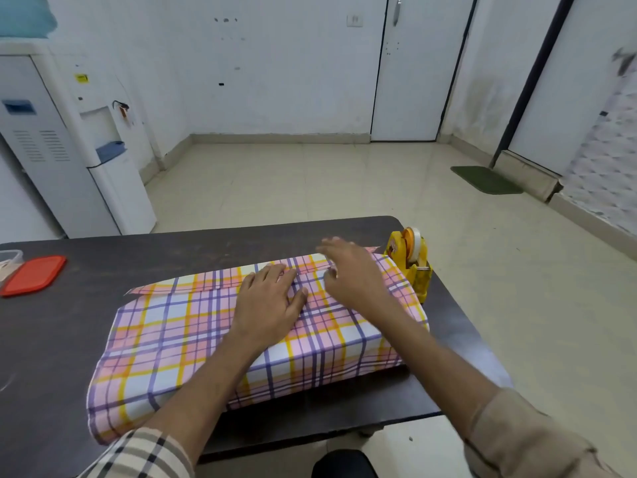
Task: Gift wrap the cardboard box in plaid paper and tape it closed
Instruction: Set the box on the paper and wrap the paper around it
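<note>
The box lies on the dark table [69, 339], fully covered by pink, yellow and purple plaid paper [165, 343]; no cardboard shows. Two paper edges overlap along the top, near the far side. My left hand [269, 305] rests flat on that overlap, fingers straight, pressing the paper down. My right hand [351, 270] hovers just to the right over the far edge of the paper, fingers spread and blurred, holding nothing. A yellow tape dispenser [412, 262] with a white roll stands at the box's far right corner, a short way from my right hand.
A red lid [34, 274] and part of a clear plastic container [10, 258] lie at the table's far left. A white water dispenser [86, 150] stands on the floor beyond the left side. The table's right edge runs close to the tape dispenser.
</note>
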